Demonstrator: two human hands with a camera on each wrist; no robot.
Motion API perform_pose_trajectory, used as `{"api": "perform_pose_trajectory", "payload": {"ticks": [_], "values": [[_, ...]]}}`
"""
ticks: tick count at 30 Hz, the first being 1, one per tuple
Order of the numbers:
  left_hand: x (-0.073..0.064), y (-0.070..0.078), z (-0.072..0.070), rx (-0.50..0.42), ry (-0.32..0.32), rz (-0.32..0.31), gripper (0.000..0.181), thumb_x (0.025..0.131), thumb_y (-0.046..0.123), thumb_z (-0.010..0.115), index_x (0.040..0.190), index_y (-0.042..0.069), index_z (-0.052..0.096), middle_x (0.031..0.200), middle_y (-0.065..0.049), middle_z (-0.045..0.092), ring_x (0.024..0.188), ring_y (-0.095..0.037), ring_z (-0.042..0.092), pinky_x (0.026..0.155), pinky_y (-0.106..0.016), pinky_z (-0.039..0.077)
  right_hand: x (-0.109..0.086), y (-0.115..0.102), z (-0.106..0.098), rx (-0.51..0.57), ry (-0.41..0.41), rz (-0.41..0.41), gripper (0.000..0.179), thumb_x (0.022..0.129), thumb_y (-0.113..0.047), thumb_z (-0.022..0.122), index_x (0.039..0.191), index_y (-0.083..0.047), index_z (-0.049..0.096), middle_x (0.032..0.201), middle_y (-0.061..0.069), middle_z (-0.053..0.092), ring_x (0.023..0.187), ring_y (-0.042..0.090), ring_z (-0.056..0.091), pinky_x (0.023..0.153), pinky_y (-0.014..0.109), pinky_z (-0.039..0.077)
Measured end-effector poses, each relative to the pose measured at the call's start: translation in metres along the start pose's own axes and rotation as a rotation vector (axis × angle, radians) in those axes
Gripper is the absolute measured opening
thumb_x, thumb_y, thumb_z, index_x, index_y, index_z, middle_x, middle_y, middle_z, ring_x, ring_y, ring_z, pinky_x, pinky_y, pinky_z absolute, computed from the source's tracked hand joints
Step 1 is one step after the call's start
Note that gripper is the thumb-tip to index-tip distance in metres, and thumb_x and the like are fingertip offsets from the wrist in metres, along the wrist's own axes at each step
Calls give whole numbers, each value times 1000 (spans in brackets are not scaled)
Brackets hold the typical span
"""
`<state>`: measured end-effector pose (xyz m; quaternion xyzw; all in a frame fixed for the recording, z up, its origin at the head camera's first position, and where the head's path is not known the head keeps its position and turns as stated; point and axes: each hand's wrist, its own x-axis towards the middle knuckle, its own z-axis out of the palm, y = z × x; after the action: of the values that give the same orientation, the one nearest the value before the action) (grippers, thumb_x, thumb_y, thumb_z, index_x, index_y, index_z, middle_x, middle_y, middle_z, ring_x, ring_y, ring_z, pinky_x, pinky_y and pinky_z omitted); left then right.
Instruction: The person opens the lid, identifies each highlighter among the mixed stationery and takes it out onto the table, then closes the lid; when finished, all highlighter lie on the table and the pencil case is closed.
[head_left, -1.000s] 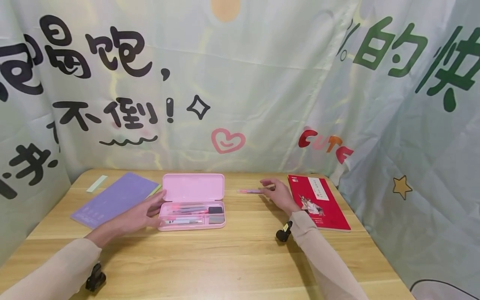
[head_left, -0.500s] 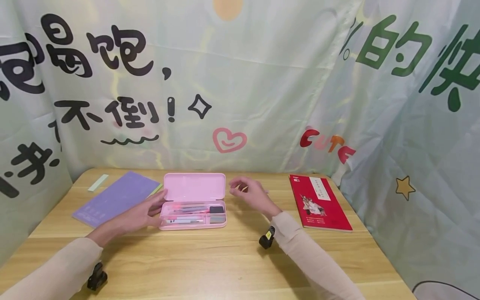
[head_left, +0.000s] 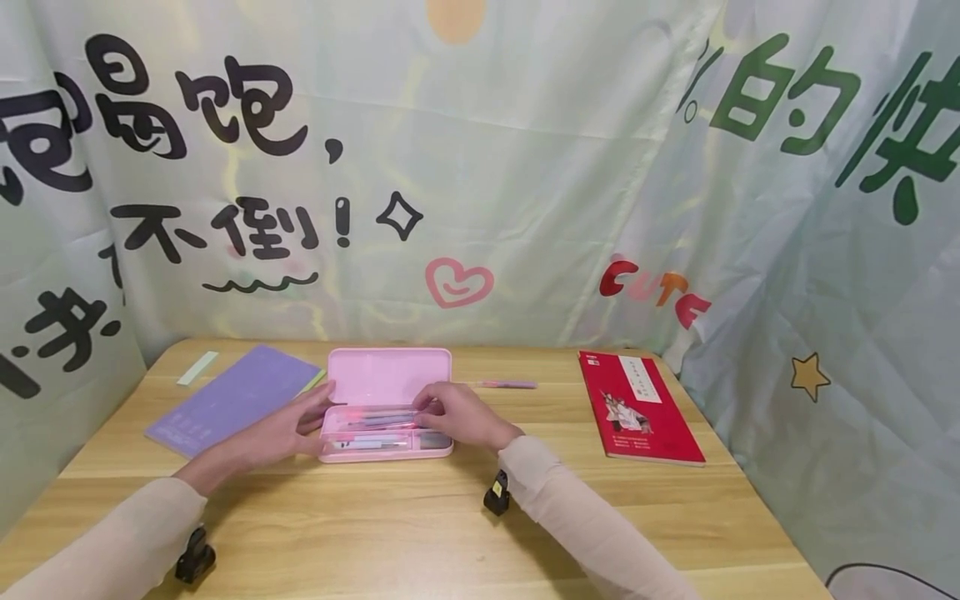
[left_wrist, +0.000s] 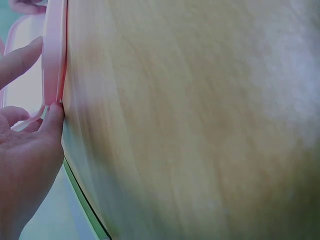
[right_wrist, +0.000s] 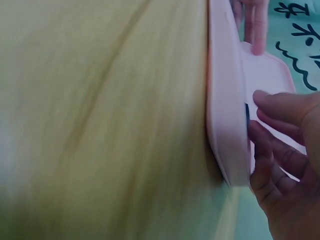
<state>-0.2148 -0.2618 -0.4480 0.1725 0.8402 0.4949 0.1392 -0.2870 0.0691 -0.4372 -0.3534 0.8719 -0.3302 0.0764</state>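
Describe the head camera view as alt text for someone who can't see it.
A person's right hand is over the right end of an open pink pencil case with pens inside, while the left hand touches its left end. On a wooden table lie a purple notebook to the left, and a pen and red booklet to the right.

From above, the head camera faces forward and down across the table to the cloth. The wrist cameras look closely at the left hand and right hand, sharing (from opposite ends) the pink case.
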Motion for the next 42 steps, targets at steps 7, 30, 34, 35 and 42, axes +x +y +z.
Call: {"api": "perform_pose_trajectory", "payload": {"ticks": [7,30,34,35,42], "values": [[1,-1,1,-3,2,-8,111,99,15,79,173,-1,-2,174,-41,16,156,-61,32,126,-62,31,4,-8,7,-148,3,-24,14,103,-17,78,114,-10,80,106,0,81,94,5,71,91,21,60],[0,0,0,-1,0,-24,112,98,16,80,174,1,-2,174,-40,17,157,-59,33,126,-62,33,18,-29,6,-320,-118,-27,15,104,-10,74,117,-10,81,117,3,82,114,16,74,106,31,58],[0,-2,0,-11,-7,-11,112,99,16,80,174,1,-2,174,-41,17,156,-60,32,125,-61,34,21,-30,3,-331,-154,-31,14,103,-10,75,116,-10,82,116,3,82,110,14,73,104,28,58],[0,-2,0,-14,-8,-6,111,99,16,80,174,1,-2,174,-41,17,156,-60,32,125,-62,34,21,-30,3,-325,-160,-29,14,103,-9,75,115,-9,82,115,3,82,108,13,73,103,27,59],[1,-5,-1,-5,-7,23,110,100,15,78,173,-2,-2,172,-44,18,154,-63,33,123,-62,36,19,-25,4,-260,-129,-42,11,104,-11,73,113,-8,80,109,4,79,100,12,69,95,26,59]]}}
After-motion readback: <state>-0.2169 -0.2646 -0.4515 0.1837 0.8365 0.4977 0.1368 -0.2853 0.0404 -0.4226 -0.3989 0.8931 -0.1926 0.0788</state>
